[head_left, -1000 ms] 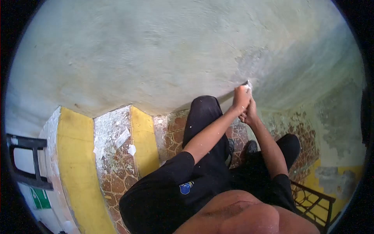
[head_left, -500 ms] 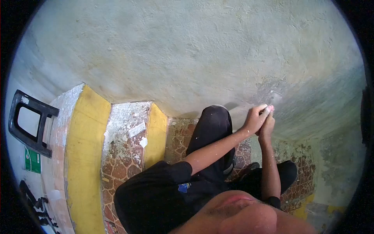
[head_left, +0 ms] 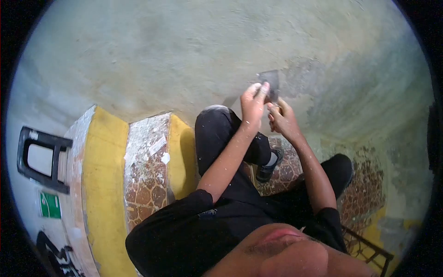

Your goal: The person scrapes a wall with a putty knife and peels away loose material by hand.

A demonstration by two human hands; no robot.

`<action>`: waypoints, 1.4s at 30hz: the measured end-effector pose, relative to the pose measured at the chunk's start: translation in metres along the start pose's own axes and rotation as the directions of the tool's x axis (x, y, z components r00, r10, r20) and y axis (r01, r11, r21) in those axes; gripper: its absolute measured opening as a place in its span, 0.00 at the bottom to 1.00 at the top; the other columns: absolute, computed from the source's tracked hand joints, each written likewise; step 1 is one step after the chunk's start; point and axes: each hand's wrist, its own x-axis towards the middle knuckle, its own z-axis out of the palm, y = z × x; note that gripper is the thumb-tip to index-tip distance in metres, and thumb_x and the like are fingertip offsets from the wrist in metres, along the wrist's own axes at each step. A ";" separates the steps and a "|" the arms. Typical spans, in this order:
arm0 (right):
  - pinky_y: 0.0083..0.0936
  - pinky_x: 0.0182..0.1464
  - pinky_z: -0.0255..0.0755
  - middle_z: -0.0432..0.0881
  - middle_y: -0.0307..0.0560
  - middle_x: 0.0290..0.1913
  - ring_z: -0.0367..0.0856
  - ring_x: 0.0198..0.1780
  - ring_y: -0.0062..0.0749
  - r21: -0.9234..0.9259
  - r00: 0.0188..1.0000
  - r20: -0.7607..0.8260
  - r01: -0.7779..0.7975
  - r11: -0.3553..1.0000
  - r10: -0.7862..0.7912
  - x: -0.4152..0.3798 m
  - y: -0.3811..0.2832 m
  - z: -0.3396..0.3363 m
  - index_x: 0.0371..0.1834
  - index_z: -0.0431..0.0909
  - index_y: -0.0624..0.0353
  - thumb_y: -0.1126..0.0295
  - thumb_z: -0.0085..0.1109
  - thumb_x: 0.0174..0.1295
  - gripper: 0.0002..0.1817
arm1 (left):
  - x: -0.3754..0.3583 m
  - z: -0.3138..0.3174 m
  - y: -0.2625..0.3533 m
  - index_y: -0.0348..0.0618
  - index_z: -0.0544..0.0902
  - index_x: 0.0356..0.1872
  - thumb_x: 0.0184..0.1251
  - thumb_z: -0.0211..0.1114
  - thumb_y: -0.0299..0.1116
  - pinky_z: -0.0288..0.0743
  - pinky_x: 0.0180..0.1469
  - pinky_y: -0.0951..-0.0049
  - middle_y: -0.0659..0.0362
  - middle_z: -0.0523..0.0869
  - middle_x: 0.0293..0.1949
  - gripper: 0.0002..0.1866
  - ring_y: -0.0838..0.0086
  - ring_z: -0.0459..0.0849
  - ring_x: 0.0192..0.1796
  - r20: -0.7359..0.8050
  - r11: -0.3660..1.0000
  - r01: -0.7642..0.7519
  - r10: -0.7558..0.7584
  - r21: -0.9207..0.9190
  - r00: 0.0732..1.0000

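A scraper with a broad grey blade [head_left: 270, 79] is held up against the pale plaster wall [head_left: 194, 60]. My right hand [head_left: 283, 121] is closed round its handle, which is mostly hidden by the fingers. My left hand [head_left: 252, 107] grips the scraper near the base of the blade, the thumb lying along it. Whitish dust marks the fingers of both hands. Just right of the blade, the wall has a rough, darker grey patch [head_left: 304, 76].
Yellow-edged steps [head_left: 105, 184] rise on the left, with white flakes [head_left: 165, 158] on a tread. A black plastic chair part [head_left: 45, 159] stands beyond them. My bent knee [head_left: 214, 120] is near the wall. A metal grille [head_left: 369, 247] shows at lower right.
Both hands have moved left and up along the wall with the scraper, whose blade now shows more of its face. My bent knee has shifted left.
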 end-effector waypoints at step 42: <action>0.24 0.11 0.49 0.60 0.31 0.14 0.54 0.10 0.19 0.498 0.931 -0.100 -0.259 0.827 0.351 0.024 -0.006 -0.028 0.24 0.62 0.48 0.41 0.43 0.80 0.29 | 0.042 0.064 -0.025 0.27 0.89 0.48 0.73 0.71 0.29 0.76 0.31 0.80 0.64 0.88 0.35 0.12 0.84 0.81 0.34 -0.031 0.939 -0.025 0.038 0.344 0.999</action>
